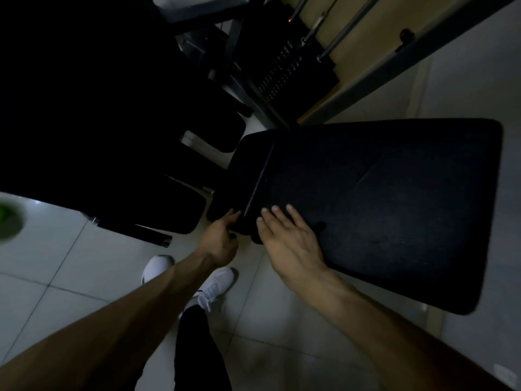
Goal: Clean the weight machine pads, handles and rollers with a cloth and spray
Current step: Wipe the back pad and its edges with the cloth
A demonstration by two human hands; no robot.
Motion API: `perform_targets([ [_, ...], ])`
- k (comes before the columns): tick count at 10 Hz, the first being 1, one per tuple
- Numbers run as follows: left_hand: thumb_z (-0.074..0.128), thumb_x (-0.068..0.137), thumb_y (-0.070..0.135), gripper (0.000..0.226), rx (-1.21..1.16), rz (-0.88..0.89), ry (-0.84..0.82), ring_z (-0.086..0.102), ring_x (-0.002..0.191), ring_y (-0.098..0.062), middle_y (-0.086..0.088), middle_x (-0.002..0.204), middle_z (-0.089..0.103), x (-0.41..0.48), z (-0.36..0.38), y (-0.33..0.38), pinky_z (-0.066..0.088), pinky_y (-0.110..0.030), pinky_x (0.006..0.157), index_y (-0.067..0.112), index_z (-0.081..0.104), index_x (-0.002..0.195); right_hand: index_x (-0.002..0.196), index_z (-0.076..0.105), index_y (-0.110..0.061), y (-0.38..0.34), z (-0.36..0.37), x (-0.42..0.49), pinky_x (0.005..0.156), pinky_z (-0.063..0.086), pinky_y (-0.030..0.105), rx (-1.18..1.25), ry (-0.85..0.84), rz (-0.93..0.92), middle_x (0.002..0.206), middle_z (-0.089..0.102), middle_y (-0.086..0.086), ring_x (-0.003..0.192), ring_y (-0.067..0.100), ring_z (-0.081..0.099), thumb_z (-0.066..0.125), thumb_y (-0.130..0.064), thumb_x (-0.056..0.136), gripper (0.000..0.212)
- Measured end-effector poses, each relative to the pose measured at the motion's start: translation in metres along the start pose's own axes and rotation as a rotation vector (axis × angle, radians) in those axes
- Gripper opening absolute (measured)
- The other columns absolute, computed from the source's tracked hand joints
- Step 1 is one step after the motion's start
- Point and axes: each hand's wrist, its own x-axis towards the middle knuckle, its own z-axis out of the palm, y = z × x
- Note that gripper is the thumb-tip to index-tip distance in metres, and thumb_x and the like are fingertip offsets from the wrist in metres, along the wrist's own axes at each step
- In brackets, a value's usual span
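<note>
A large black bench pad [394, 198] fills the right half of the view, and a smaller black pad [248, 165] joins it at a seam. My right hand [287, 238] lies flat on the large pad's near-left corner with its fingers straight. A dark bunched thing [255, 235], perhaps a cloth, shows under its palm and fingers. My left hand [222, 238] reaches the small pad's near edge beside the seam, fingertips touching it. The dim light hides whether it pinches the dark thing. No spray bottle is in view.
More black pads [174, 210] and a chrome bar end [167, 241] stand to the left. A weight stack [282, 71] with guide rods sits behind. My white shoes [214, 286] are on the grey tiled floor. A blurred green thing [5, 218] lies at the left edge.
</note>
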Motion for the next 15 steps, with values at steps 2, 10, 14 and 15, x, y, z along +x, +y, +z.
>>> perform_targets([
  [2, 0.044, 0.093, -0.008, 0.067, -0.017, 0.036, -0.026, 0.029, 0.153, -0.019, -0.004, 0.165, 0.031, 0.010, -0.003, -0.018, 0.019, -0.013, 0.112, 0.014, 0.040, 0.156, 0.157, 0.036, -0.014, -0.020, -0.001, 0.053, 0.128, -0.005, 0.046, -0.017, -0.133, -0.058, 0.169, 0.024, 0.007, 0.158, 0.025, 0.013, 0.043, -0.018, 0.106, 0.052],
  [10, 0.037, 0.092, -0.011, 0.064, -0.099, 0.020, -0.009, 0.023, 0.155, -0.020, -0.005, 0.165, 0.030, 0.010, -0.007, -0.011, 0.016, -0.026, 0.125, 0.008, 0.044, 0.153, 0.138, 0.062, -0.015, 0.026, -0.016, 0.084, 0.126, 0.009, 0.044, 0.043, -0.003, 0.102, 0.149, 0.055, 0.005, 0.149, 0.027, 0.035, 0.053, -0.007, 0.096, 0.043],
  [14, 0.038, 0.101, -0.007, 0.052, -0.118, -0.070, -0.087, 0.040, 0.146, -0.019, -0.007, 0.157, 0.046, -0.011, -0.013, 0.003, 0.026, -0.006, 0.099, 0.008, 0.049, 0.149, 0.132, 0.067, -0.020, -0.031, 0.021, -0.083, 0.107, 0.050, 0.032, 0.622, 0.159, 0.118, 0.133, 0.065, -0.005, 0.121, 0.016, 0.061, 0.057, 0.006, 0.091, 0.050],
  [15, 0.040, 0.101, -0.007, 0.054, -0.095, -0.052, -0.092, 0.034, 0.149, -0.016, -0.006, 0.160, 0.040, -0.017, -0.014, 0.016, 0.021, -0.007, 0.105, 0.008, 0.045, 0.153, 0.129, 0.066, -0.015, -0.045, 0.045, -0.056, 0.093, 0.056, 0.035, 1.670, -0.125, 1.026, 0.120, 0.069, 0.004, 0.107, 0.025, 0.068, 0.054, 0.000, 0.100, 0.034],
])
